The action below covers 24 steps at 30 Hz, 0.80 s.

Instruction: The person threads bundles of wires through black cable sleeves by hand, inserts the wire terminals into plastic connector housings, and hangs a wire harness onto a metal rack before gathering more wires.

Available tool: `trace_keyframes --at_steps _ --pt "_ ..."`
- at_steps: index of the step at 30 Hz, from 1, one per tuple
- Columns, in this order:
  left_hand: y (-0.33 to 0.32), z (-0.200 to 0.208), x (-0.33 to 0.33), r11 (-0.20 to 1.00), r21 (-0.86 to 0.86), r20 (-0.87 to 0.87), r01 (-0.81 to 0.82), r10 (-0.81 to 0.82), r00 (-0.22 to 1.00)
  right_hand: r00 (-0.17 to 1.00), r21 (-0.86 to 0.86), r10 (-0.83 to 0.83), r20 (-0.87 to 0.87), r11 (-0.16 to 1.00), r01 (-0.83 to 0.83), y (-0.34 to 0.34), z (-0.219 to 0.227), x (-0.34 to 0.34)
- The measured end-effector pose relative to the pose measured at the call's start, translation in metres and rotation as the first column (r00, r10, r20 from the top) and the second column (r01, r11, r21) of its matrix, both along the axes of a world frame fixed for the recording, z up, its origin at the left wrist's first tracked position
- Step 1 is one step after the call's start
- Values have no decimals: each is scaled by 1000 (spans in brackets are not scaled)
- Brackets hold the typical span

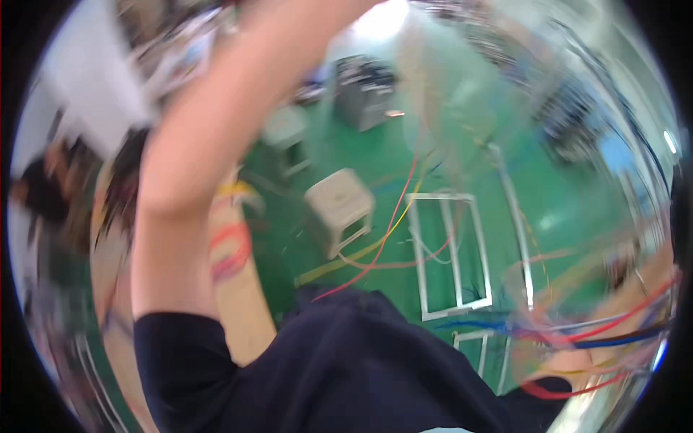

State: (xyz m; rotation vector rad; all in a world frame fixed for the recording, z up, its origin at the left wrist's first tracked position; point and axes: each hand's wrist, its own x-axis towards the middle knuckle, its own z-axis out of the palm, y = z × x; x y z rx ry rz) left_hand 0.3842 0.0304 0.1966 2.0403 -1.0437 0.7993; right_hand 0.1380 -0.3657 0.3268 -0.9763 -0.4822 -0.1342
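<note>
My left arm [189,166] is raised and crosses the upper left of the head view; its hand lies beyond the top edge, out of sight. At the lower right, my right arm [574,359] stretches toward the right rim, and its hand does not show. Red, blue and yellow wires [613,339], smeared by motion, run across that arm. In front of my dark shirt, a thin red wire [386,242] and a yellow wire [398,225] hang in loose curves. Whether either hand holds any of them cannot be seen.
A beige stool [341,202] stands on the green floor, a paler stool [286,137] behind it. Right of it lies a white rectangular frame [418,260]. A wooden table [242,310] on the left bears red coils [229,249]. A grey box [361,105] and another person [47,191] are farther off.
</note>
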Motion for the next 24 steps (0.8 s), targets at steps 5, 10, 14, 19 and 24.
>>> trace_keyframes --at_steps 5,10,14,19,24 --pt "-117 -226 -142 727 -624 -710 -286 -681 -181 422 -87 -852 311 417 905 99 -94 -21" --pt "-137 -281 -171 732 574 215 367 -567 795 469 -229 -876 114 436 870 88 -125 -59" --pt "-190 -185 -71 315 837 -318 448 -386 866 562 -312 -826 43 524 793 97 -143 -51" --pt "-220 -10 -148 481 -448 -593 754 -791 152 559 -408 -828 49 494 768 100 -163 -48" --pt "-235 -2 -166 294 -575 -442 763 -897 12 500 -502 -855 136 376 779 96 -171 -52"
